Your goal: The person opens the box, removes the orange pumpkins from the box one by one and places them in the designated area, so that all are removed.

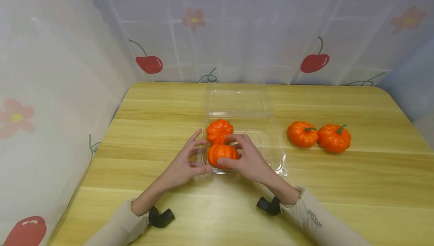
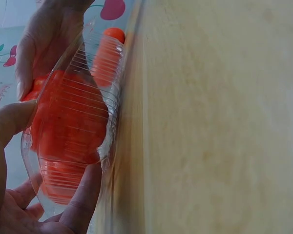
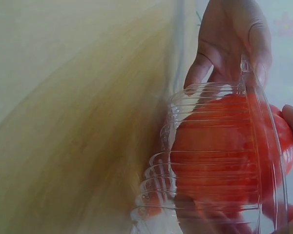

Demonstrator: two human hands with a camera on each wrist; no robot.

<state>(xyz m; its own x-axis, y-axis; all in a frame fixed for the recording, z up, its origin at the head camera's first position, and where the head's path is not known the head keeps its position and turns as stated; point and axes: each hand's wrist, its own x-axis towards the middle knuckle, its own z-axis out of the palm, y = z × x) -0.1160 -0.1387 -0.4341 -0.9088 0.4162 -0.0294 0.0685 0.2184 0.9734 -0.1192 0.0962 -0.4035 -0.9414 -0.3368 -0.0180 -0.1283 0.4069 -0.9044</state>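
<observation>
A clear plastic clamshell container [image 1: 271, 152] lies open on the wooden table, its lid [image 1: 237, 101] folded back. Two orange pumpkins sit in its left half, a far pumpkin [image 1: 219, 129] and a near pumpkin [image 1: 217, 155]. My right hand [image 1: 228, 149] grips the near pumpkin, thumb at its front and fingers over its top. My left hand [image 1: 203, 151] rests straight fingers against the container's left wall, thumb at the front corner. The left wrist view shows the ribbed container wall [image 2: 95, 87] with the near pumpkin [image 2: 68, 126] behind it. In the right wrist view that pumpkin [image 3: 215, 141] fills the container [image 3: 205, 97].
Two more orange pumpkins [image 1: 302, 133] [image 1: 334, 137] stand side by side on the table [image 1: 339, 185] to the container's right. A cherry-and-flower printed curtain [image 1: 237, 31] encloses the table at the back and left.
</observation>
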